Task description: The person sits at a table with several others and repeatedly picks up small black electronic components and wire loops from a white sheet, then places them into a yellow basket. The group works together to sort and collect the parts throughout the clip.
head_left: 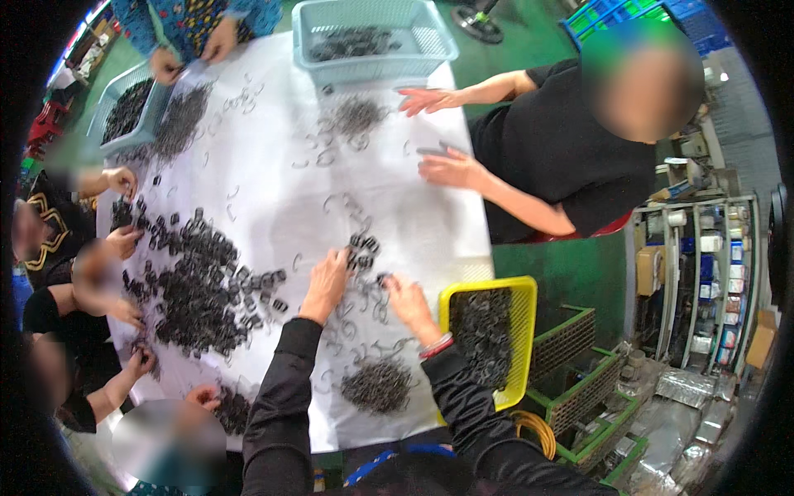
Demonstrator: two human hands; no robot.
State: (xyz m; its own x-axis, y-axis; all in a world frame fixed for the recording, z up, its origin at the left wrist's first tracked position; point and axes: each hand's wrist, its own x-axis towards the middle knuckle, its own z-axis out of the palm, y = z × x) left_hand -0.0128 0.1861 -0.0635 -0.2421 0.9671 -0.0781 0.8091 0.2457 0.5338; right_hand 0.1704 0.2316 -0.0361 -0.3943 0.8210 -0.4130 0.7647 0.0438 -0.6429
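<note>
Head view: a long worktop [273, 178] under a white sheet, with several people seated round it, all picking through small dark clips. The biggest heap of clips [203, 289] lies to the left of the person's arms, loose and spread. A yellow basket [523, 331] at the right edge is already well filled with clips, and a pale blue basket [376, 33] at the far end holds a thin layer. A small pile [378, 385] sits between the forearms, close to the body. Scattered single clips lie all over the sheet, so by the look of it much sorting is left.

The left hand [327, 281] reaches forward, its fingers bent down onto a small cluster [362, 250] of clips; whether they pinch one I cannot tell. The right hand [407, 299] rests just beside, fingers curled on loose clips near the yellow basket, grip likewise unclear.
</note>
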